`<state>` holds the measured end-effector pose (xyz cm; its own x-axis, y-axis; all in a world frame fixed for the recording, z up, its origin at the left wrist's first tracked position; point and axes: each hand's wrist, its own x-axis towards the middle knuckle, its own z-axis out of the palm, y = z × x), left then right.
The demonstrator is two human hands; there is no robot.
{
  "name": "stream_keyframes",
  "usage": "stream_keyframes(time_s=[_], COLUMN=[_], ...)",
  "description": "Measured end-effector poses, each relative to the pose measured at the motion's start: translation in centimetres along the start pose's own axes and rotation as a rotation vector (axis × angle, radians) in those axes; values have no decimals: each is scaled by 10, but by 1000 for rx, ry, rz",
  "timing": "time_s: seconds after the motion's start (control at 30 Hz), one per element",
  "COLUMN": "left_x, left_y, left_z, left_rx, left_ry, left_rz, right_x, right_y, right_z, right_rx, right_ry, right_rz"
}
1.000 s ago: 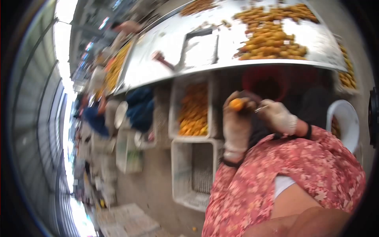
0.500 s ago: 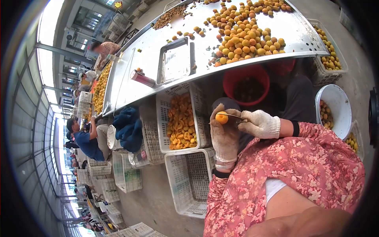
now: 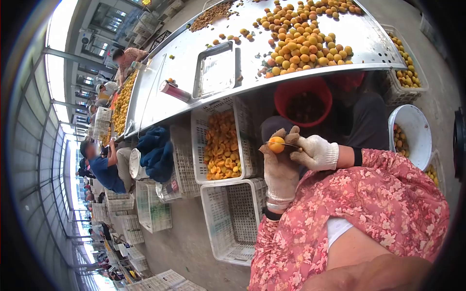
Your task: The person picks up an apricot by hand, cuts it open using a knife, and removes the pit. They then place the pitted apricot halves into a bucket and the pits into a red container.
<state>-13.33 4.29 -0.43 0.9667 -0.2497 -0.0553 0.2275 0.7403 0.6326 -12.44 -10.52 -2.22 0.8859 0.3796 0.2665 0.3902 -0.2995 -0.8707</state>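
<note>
My left hand [image 3: 281, 175], in a soiled white work glove, grips an orange-yellow apricot [image 3: 276, 145] at its fingertips. My right hand [image 3: 318, 153], gloved too, is closed around a small knife [image 3: 290, 145]; its thin blade lies against the apricot, and the glove hides its handle. Just beyond my hands, under the table edge, sits a red bucket [image 3: 326, 115] with dark contents. To the left, a white crate [image 3: 196, 160] holds many split apricot halves [image 3: 223, 150].
Whole apricots [image 3: 306, 53] are heaped on the metal table [image 3: 170, 109], beside a shallow tray [image 3: 196, 80] and a red can [image 3: 175, 91]. Another white crate [image 3: 209, 218] stands at lower left. A white bucket [image 3: 422, 126] stands at right. A person in blue [image 3: 108, 173] sits farther left.
Both hands stay close together, with the left hand and apricot shifted slightly right. A finger of my right hand now rises beside the apricot, and the knife still meets the fruit.
</note>
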Motion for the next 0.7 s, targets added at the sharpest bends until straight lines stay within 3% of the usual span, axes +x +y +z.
stream_keyframes(time_s=[0.1,0.13,0.17,0.2,0.23,0.27,0.37,0.43,0.47,0.53,0.67,0.7], left_x=[9,10,11,14,18,11,11,10,11,10,9,13], left_y=[-9,-11,-11,-9,-9,3,7,0,-10,-15,-8,-11], left_z=[-11,-12,-13,-15,-12,-1,-1,1,1,-1,4,2], left_rx=[-176,-105,367,336,569,476,624,369,194,50,129,226], left_ry=[-130,-115,-70,35,97,59,-1,63,111,145,78,46], left_rz=[-30,-20,199,181,329,315,493,277,191,126,146,243], right_x=[-3,-3,0,3,4,4,7,4,4,5,3,3], right_y=[14,8,3,2,0,3,5,12,10,11,-5,-4], right_z=[5,2,5,3,-1,1,7,15,21,22,11,7], right_rx=[14,-9,87,100,143,198,96,76,163,75,132,99], right_ry=[20,13,76,87,23,39,62,143,155,158,131,94], right_rz=[-10,76,119,76,191,106,-13,-50,32,-60,9,34])
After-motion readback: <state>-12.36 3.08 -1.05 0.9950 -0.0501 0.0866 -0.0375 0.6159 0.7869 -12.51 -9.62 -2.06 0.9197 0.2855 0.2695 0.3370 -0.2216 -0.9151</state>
